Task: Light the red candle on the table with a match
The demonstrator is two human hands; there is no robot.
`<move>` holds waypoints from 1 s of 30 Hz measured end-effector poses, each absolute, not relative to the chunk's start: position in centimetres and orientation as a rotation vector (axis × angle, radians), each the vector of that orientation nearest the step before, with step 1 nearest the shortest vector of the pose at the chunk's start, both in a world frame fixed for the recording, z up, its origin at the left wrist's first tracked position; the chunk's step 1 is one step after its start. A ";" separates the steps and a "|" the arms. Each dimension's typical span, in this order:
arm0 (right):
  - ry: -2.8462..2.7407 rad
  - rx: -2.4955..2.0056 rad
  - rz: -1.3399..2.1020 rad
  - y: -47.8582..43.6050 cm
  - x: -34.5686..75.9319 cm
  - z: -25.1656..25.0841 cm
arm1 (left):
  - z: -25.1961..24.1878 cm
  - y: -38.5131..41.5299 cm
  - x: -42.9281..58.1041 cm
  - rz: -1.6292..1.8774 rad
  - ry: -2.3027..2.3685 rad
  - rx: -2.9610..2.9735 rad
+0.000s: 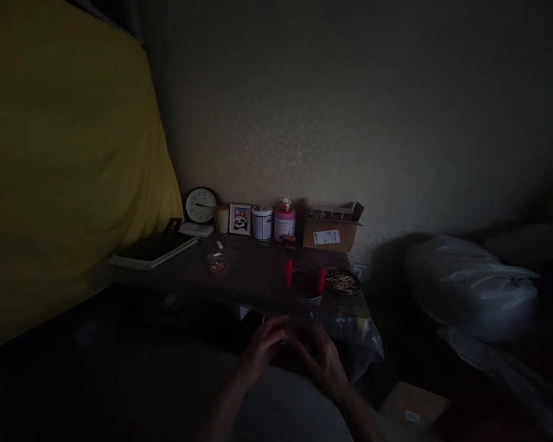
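My left hand (263,345) and my right hand (323,361) are raised close together just before the near edge of the table (253,276). The fingers of both are bent towards each other. Dim light hides what lies between them. A small pale tip (311,315) shows by the right fingertips, too faint to name. Just beyond my hands stands a dark round pot (306,285) with two upright red handles. To its right is a round dish (342,281) of thin pale sticks.
Along the wall stand a clock (201,204), a panda picture (240,220), two tins and an open cardboard box (327,236). A large book-like slab (154,250) lies left, by a yellow cloth (69,141). Plastic bags (474,288) bulge at right.
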State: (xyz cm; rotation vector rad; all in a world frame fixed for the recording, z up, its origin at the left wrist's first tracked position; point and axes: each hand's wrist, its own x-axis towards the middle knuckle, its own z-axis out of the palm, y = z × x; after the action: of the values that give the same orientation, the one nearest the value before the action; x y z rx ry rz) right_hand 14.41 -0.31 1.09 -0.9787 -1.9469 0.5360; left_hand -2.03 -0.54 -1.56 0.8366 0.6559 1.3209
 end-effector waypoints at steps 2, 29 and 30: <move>-1.955 -0.986 0.549 -0.2 14.5 1.0 | -1.5 -0.6 -2.0 1.320 0.673 0.881; -1.094 -0.857 1.350 0.9 15.2 1.1 | -0.8 -0.8 -1.8 1.297 0.552 0.776; -1.071 -0.862 1.352 1.0 15.2 1.0 | -0.7 -0.9 -1.8 1.294 0.561 0.776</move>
State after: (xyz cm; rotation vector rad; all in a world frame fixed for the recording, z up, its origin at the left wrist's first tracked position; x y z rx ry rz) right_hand 15.19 0.95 0.98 -0.8620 -1.0713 1.3515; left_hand -1.79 -0.85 -0.74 0.7755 0.5610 1.2942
